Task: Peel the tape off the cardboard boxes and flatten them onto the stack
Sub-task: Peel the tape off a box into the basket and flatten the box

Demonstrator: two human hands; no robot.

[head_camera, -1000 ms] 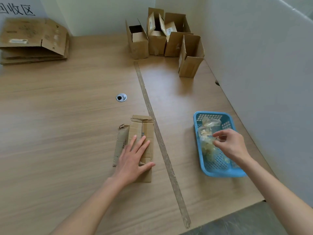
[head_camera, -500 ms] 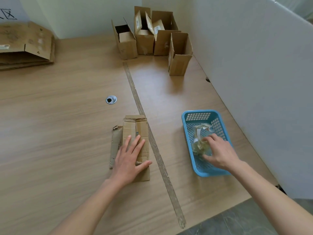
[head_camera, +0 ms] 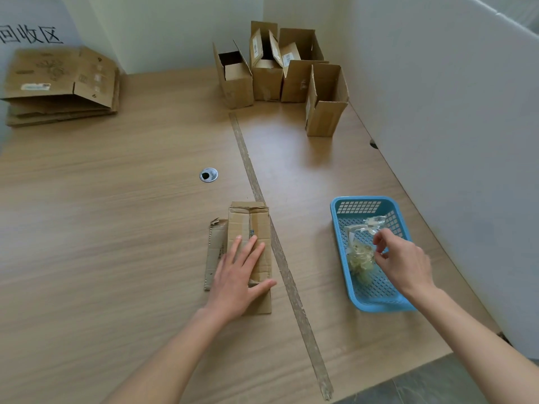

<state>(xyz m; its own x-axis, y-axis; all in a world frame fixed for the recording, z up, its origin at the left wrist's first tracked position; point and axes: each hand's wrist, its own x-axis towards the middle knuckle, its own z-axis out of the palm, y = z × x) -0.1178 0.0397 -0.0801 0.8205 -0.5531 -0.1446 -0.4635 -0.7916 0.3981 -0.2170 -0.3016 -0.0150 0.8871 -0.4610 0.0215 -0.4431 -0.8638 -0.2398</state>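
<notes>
My left hand (head_camera: 237,275) presses flat, fingers straight, on the flattened box (head_camera: 248,228) on the bench (head_camera: 116,228). My right hand (head_camera: 404,263) hovers over the blue basket (head_camera: 376,298), fingers curled; whether they pinch the tape (head_camera: 360,255) I cannot tell.

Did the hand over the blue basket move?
Yes. The right hand lifted off the tape wad in the blue basket; it now hovers just above.

Both forearms were bare to frame edge, no sleeves visible. Left hand (head_camera: 237,275) and right hand (head_camera: 404,262): no gloves, rings, watch or wristbands seen.
</notes>
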